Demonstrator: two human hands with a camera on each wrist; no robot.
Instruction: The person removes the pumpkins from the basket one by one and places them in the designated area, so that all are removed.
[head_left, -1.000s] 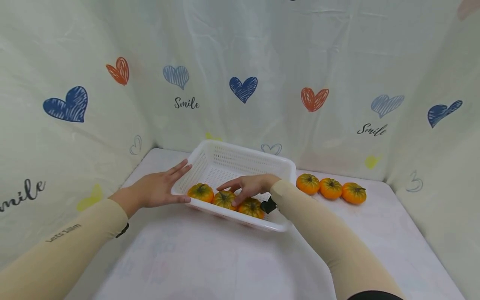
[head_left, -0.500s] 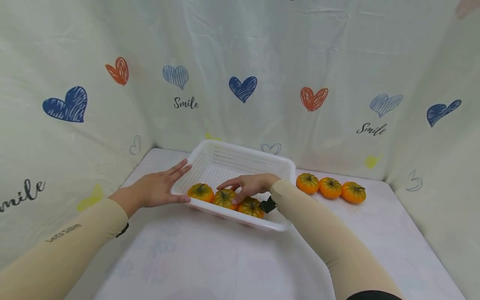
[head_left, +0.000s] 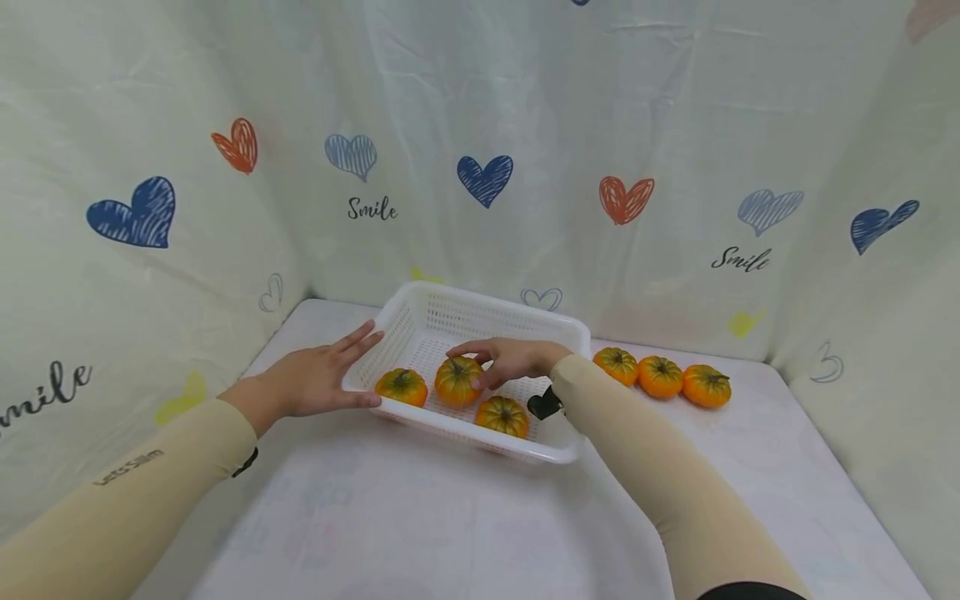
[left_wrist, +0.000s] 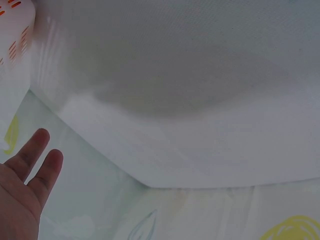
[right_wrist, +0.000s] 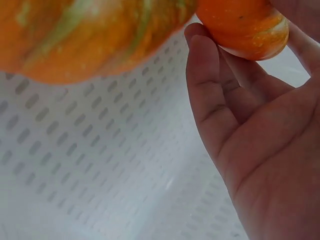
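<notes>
A white perforated plastic basket (head_left: 480, 304) stands on the table. My right hand (head_left: 513, 360) is inside it, thumb and fingers gripping a small orange-green pumpkin (head_left: 454, 385), which is raised from the near side. In the right wrist view the fingers curl around that pumpkin (right_wrist: 245, 30). To its left in the basket lies a second pumpkin (head_left: 401, 387), to its right a third pumpkin (head_left: 502, 417). My left hand (head_left: 318, 379) rests against the basket's left end with fingers spread straight. The left wrist view catches two extended fingers (left_wrist: 46, 175).
Outside the basket, a row of 3 more pumpkins (head_left: 661, 377) sits on the white table (head_left: 420, 517) at the back right. A curtain (head_left: 555, 100) printed with hearts surrounds the table's back and sides.
The right hand has lifted the middle pumpkin up and away from the basket's near wall, leaving a gap between the other two. The left hand has stayed in place.
</notes>
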